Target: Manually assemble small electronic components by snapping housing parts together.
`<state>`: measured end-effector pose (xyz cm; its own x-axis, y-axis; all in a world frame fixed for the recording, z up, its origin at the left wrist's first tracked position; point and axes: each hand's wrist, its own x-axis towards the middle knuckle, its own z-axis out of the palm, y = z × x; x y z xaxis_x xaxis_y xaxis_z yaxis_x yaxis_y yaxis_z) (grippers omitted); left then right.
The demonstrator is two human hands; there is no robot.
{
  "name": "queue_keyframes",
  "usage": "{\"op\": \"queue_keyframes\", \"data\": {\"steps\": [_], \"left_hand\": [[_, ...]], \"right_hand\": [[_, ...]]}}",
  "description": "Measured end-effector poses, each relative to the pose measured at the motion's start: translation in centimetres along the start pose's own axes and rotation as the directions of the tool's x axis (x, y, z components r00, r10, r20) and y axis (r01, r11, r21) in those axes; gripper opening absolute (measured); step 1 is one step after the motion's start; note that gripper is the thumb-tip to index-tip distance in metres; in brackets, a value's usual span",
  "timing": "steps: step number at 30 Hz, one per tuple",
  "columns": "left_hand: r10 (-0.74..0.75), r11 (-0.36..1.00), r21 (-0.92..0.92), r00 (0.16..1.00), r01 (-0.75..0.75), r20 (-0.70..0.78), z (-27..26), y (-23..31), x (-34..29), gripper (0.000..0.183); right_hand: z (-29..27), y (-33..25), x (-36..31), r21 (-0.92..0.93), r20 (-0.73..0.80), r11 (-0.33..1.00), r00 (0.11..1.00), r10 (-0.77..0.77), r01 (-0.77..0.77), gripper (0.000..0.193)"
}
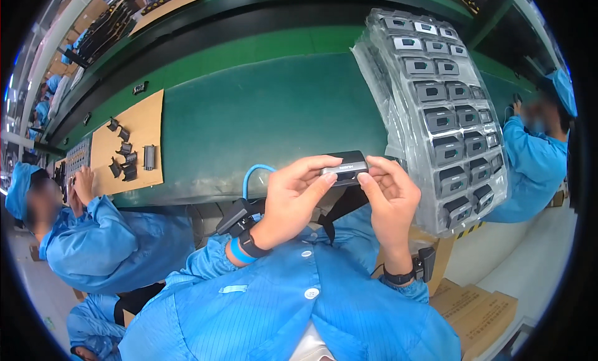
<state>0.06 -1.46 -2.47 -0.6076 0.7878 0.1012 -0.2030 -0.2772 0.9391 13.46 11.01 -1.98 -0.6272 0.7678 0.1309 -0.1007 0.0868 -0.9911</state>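
Between my two hands, over the near edge of the green table, is a small dark grey and black box-shaped device housing [346, 167]. Fingers and thumb of my left hand [298, 190] pinch its left end. My right hand [393, 196] grips the right end, thumb at the front corner and index finger behind. Both wrists carry black strapped-on units, and a blue band with a coiled blue cord is on the left one. Right of my hands lies a clear plastic blister tray [418, 131] filled with rows of similar dark housings.
A cardboard sheet [140, 174] on the left of the green table [274, 112] bears several black plastic parts [128, 165]. Co-workers in blue sit at left [106, 236] and right [529, 162]. Behind the table runs a dark conveyor channel [249, 40]. Cartons [479, 311] stand low at right.
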Motion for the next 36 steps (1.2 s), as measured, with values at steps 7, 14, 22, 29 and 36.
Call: {"op": "queue_keyframes", "data": {"steps": [7,14,22,29,36], "left_hand": [[-0.081,0.995,0.070,0.989,0.073,0.122,-0.9,0.2,0.5,0.028],[-0.176,0.978,-0.042,0.920,0.203,0.350,-3.2,2.3,2.3,0.049],[0.002,0.968,0.248,0.987,0.039,-0.163,-14.5,2.6,8.1,0.025],[0.184,0.920,0.392,0.856,0.023,-0.483,-26.9,4.9,12.1,0.027],[0.622,0.602,0.723,0.368,0.339,-0.691,-43.2,4.1,20.9,0.038]], "right_hand": [[-0.4,-0.1,-0.7,-0.133,0.020,0.989,0.997,-0.069,0.072,0.032],[-9.4,-11.2,2.3,-0.623,0.104,0.735,0.960,-0.261,0.267,0.029],[-27.7,-8.9,25.5,-0.628,-0.030,0.778,0.998,-0.059,0.027,0.032],[-35.6,-3.6,31.9,-0.663,0.178,0.744,0.983,0.052,0.081,0.034],[-37.1,-3.2,33.8,-0.586,0.108,0.806,0.978,0.178,-0.082,0.040]]}}
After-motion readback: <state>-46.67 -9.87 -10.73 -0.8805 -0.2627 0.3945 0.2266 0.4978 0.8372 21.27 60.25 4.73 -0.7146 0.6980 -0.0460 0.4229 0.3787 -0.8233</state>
